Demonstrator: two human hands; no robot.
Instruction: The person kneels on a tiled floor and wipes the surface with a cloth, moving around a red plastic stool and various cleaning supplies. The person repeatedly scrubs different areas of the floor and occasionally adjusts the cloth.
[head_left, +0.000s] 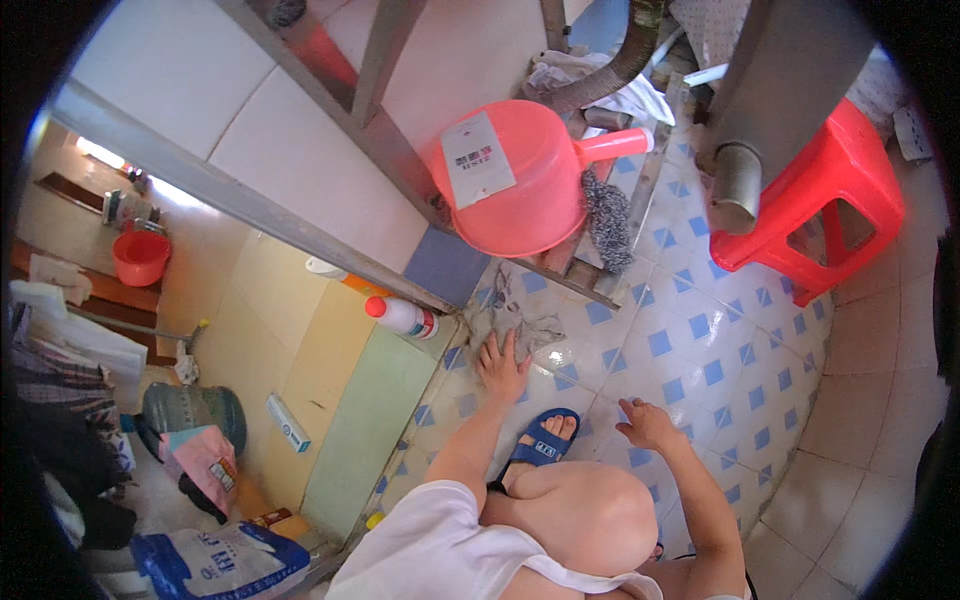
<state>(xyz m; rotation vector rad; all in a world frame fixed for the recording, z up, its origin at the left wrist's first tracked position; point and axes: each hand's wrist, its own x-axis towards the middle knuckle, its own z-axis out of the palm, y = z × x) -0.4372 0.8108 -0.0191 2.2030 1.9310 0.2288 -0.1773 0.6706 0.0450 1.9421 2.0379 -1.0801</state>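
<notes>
My left hand (504, 369) lies with spread fingers on a crumpled grey wet cloth (525, 330) on the tiled floor, beside the blue corner tile; whether the fingers grip the cloth or only press it, I cannot tell. To the right, my right hand (646, 425) is held over the floor tiles, fingers partly bent, holding nothing. Ahead, a pink plastic dipper (540, 195) rests upside down on a low metal rack, a paper label on its base. Against the dipper's near right side sits a grey steel-wool-like scrubber (609, 221).
A red plastic stool (847, 210) stands at the right, by a metal pipe (736, 187). A white bottle with a red cap (403, 316) is on the raised sill at the left. Farther left are a water jug (196, 416), a printed sack (225, 562) and a small box (288, 422).
</notes>
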